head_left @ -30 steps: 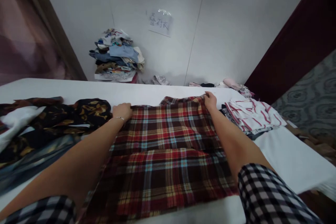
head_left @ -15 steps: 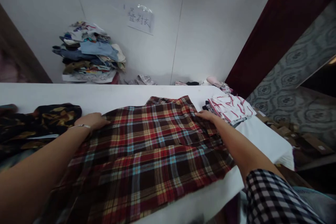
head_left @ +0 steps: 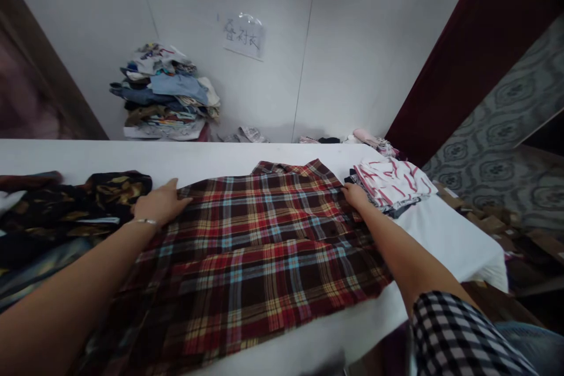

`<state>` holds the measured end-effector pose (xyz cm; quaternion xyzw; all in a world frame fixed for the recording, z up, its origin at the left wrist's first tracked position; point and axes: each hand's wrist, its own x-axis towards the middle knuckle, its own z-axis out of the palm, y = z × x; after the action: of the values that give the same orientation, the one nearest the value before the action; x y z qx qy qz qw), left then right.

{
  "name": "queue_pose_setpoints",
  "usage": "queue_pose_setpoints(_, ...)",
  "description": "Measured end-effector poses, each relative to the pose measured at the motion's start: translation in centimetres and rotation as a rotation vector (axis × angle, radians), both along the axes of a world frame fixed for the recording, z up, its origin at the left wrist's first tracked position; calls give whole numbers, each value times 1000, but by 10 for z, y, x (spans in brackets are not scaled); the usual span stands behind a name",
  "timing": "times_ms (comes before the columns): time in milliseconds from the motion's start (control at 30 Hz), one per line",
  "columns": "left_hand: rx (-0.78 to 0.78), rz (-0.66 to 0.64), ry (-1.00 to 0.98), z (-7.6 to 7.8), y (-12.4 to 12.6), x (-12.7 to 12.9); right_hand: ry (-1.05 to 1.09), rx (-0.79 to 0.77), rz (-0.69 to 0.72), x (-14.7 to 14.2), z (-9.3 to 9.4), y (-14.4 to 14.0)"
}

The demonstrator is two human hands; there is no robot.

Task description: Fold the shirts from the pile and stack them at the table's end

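A red, brown and blue plaid shirt (head_left: 264, 252) lies spread flat on the white table (head_left: 458, 241), filling the middle of it, collar end toward the far edge and hem toward the person. Its long axis runs from the near left to the far right, slightly skewed to the table edge.

The left hand (head_left: 159, 204) rests palm down on the shirt's far left edge, fingers stretched open and flat, holding nothing; a thin bracelet (head_left: 147, 222) circles its wrist. The right hand (head_left: 355, 195) lies on the far right edge of the shirt, fingers low against the cloth; whether they pinch the fabric or only press on it cannot be told. The two hands sit at opposite sides of the garment's upper part, well apart, with the body of the shirt lying between them and toward the person from both.

Just beside the left hand lies a dark garment with a gold pattern (head_left: 88, 200), touching the plaid shirt's left edge. Just beyond the right hand sits a folded white shirt with red stripes (head_left: 392, 182) on other folded clothes. Against the wall behind the table stands a pile of mixed clothes (head_left: 167, 94), with a paper sign (head_left: 244, 36) taped to the wall on its right.
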<state>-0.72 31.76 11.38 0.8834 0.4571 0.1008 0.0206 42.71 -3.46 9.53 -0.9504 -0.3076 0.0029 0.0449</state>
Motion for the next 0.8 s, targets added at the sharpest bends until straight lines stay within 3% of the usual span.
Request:
queue_pose_setpoints(100, 201, -230, 2, -12, -25, -9, -73, -11, -11, -3, -3, 1)
queue_pose_setpoints(167, 178, -312, 48, -30, -32, -14, -112, -18, -10, -3, -7, 2)
queue_pose_setpoints(300, 82, -286, 82, -56, -25, -22, -133, -50, 37, -2, -10, 2)
queue_pose_setpoints(433, 152, -322, -40, -50, -28, -24, -161, -49, 68, -13, -1, 6)
queue_pose_setpoints(533, 219, -471, -99, -45, -49, -28, -211, 100, 324, -33, -4, 11)
queue_pose_setpoints(633, 118, -571, -48, -54, -65, -37, -90, 189, 675, -56, -24, 10)
queue_pose_setpoints(700, 26, -530, -29, -63, -67, -41, 35, 142, 706, -65, -41, 6)
queue_pose_setpoints(800, -13, -424, -64, -70, -61, -43, 121, 122, 646, -66, -57, 2)
